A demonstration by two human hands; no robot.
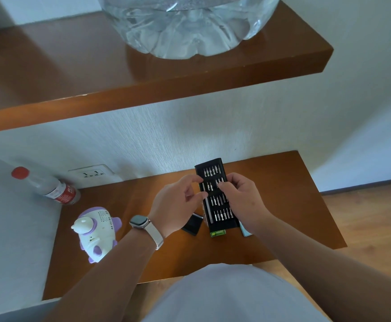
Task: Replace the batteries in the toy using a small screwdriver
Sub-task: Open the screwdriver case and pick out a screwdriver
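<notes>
A black screwdriver bit tray (213,173) with rows of several silver bits and a long silver driver handle lies on the brown wooden table (143,259). My left hand (178,202) grips the tray's left edge. My right hand (241,198) holds its right side, with the thumb and forefinger pinching at a bit in the second row. Green batteries (218,233) peek out under the tray's near end. The white and purple toy (96,231) lies on the table to the left, apart from both hands.
A small black case (192,224) lies beside the tray. A clear bottle with a red cap (48,185) leans at the left by a wall socket (92,174). A large water jug (187,24) stands on the wooden shelf (143,89) overhead.
</notes>
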